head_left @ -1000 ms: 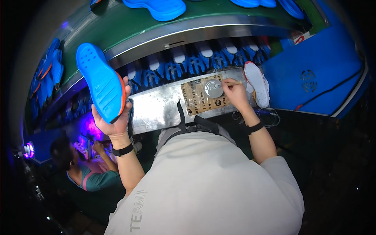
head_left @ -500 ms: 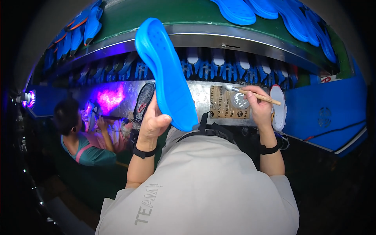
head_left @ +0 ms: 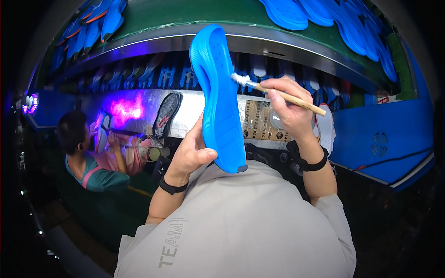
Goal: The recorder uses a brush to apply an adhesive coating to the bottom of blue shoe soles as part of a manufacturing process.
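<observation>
A blue shoe sole (head_left: 219, 97) stands almost upright in front of me, its heel end at the top and a dark tip at the bottom. My left hand (head_left: 192, 153) grips its lower left side, thumb in front and fingers hidden behind. Between the fingers of my right hand (head_left: 293, 109) is a wooden-handled paintbrush (head_left: 289, 98). Its bristles, thick with white paste or liquid, are at the sole's right edge; whether they touch cannot be told. A round dish (head_left: 276, 121) on the bench lies partly hidden behind my right hand.
Brown printed tape (head_left: 257, 121) covers part of the metal bench (head_left: 187, 113). A dark shoe upper (head_left: 168, 115) lies left, a white-soled shoe (head_left: 326, 127) right. More blue soles (head_left: 285, 14) rest on the green conveyor (head_left: 185, 21). A co-worker (head_left: 95, 157) sits left under purple light.
My left hand has shifted the sole to the right and turned it more upright. My right hand has brought the brush up and left from near the dish to the sole's edge.
</observation>
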A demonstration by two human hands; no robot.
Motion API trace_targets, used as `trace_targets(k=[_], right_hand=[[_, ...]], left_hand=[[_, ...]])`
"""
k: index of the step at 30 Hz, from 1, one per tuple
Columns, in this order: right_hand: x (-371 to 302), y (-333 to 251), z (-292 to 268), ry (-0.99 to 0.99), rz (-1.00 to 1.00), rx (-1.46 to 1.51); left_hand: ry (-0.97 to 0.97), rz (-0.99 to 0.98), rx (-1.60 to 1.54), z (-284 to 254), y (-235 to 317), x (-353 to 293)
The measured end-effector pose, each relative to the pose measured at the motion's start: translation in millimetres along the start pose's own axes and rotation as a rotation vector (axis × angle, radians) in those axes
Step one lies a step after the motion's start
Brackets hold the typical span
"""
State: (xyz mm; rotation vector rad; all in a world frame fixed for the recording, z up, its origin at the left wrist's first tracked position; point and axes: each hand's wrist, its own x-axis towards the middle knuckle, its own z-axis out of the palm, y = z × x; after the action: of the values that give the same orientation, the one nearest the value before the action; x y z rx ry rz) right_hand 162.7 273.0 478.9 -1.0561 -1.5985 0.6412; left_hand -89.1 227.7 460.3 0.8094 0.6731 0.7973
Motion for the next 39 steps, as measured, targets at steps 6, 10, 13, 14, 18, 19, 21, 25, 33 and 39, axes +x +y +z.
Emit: trace_targets(k=[6,10,13,14,18,19,21,25,33,39], right_hand=[[-21,-4,-7,-0.046,-0.005,-0.016],[-32,-10,-10,-0.093,0.032,0.032],[-40,-15,-11,-0.101,0.076,0.064],[-42,-18,-12,-0.098,0.079,0.064],[-47,-32,-17,-0.137,0.1,0.046],[-49,-34,-17,-0.148,0.1,0.053],[-52,-38,-15,-0.148,0.087,0.059],[-56,-43,-9,-0.143,0.066,0.084],[-58,-45,1,-0.01,0.15,0.238],[-71,-31,-1,0.283,0.365,0.36]], left_hand=[[-0.061,-0.013,-0.024,2,-1,7],[-0.06,0.029,-0.005,0,-7,14],[-0.043,0.078,0.037,-8,-9,15],[-0.055,0.067,0.047,-11,-8,15],[-0.104,0.038,0.01,-17,-2,13],[-0.086,0.065,0.038,-18,-2,12],[-0.067,0.091,0.066,-19,0,10],[-0.058,0.117,0.104,-28,3,8],[-0.08,0.115,0.076,-49,10,6],[-0.05,0.11,-0.076,-57,7,-5]])
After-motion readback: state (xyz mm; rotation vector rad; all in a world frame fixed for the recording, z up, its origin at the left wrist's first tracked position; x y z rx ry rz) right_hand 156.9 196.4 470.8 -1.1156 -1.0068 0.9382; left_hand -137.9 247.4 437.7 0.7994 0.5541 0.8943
